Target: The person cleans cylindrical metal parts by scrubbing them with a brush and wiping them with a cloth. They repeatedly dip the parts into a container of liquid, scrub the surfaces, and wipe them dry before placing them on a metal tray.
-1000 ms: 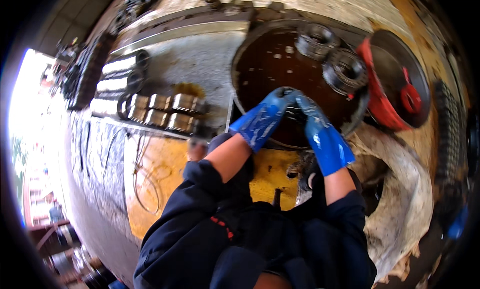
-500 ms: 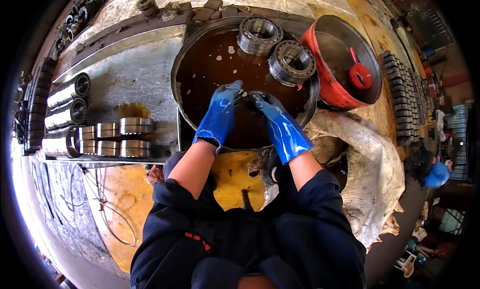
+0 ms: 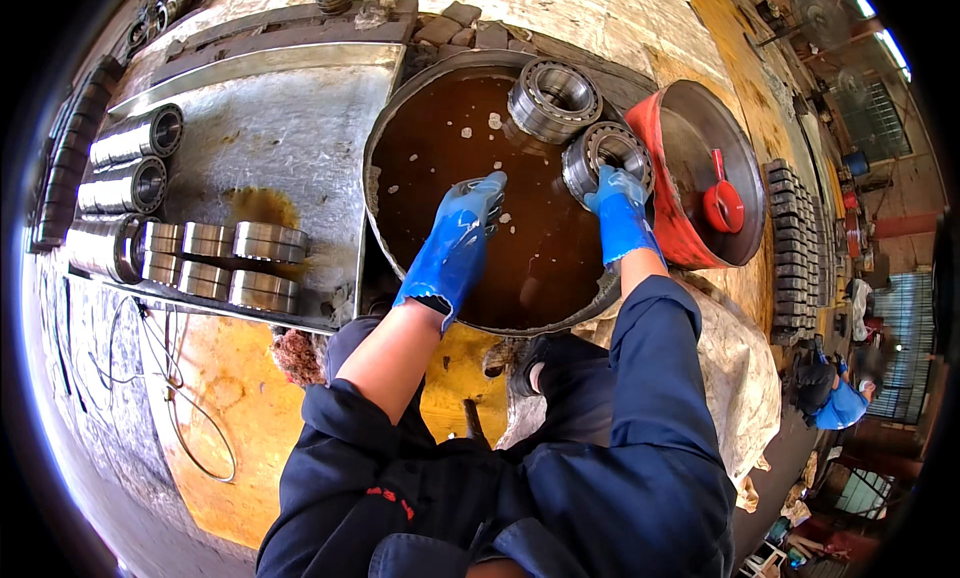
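A wide round tub (image 3: 378,203) of brown liquid sits in front of me. Two steel roller bearings stand at its far right: one farther back (image 3: 541,121) and one nearer (image 3: 584,163). My right hand (image 3: 622,203), in a blue rubber glove, grips the near rim of the nearer bearing; its fingertips reach into the bore and are partly hidden. Over the middle of the liquid is my left hand (image 3: 468,218), gloved the same way, its fingers loosely bent and apart from the thumb. I see nothing in it.
Right of the tub stands a red bucket (image 3: 672,183) with a red ladle (image 3: 722,206) inside. On the left, a metal tray (image 3: 300,108) carries several bearings and shiny rings (image 3: 270,242). Stacked dark parts (image 3: 793,248) line the right. A person in blue (image 3: 845,403) is far right.
My hands were close together over the liquid; now they are apart. The right has moved right and taken hold of the nearer bearing. The view has shifted slightly.
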Tool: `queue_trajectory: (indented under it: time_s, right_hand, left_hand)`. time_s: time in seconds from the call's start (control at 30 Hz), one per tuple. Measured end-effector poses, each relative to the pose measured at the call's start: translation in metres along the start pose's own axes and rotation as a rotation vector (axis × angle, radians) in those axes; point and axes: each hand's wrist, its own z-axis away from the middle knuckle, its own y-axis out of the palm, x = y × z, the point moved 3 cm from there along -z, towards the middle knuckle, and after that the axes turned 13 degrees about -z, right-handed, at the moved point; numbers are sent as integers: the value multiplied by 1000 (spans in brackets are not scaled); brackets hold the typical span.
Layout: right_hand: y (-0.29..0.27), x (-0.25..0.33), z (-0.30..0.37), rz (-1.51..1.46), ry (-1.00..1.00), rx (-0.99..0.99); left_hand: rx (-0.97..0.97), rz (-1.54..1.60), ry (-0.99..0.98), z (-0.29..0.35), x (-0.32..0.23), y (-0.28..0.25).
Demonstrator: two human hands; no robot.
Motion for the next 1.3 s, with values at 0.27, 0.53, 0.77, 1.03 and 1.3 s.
queue_trajectory:
  time_s: [0.27,0.53,0.77,1.03,1.3]
  right_hand:
    - [16,7,30,14,-43,41]
    - [70,37,67,-35,-319,-149]
    - [100,38,62,-28,-399,-65]
    - [48,4,43,-1200,-310,-314]
    - [22,-17,-7,-663,-294,170]
  left_hand:
    - [17,55,24,7,-4,4]
    - [-64,57,-28,-13,0,7]
    - [-5,-2,-37,-15,4,6]
    - [106,81,116,17,-3,5]
    - [-3,60,10,-2,-6,-1]
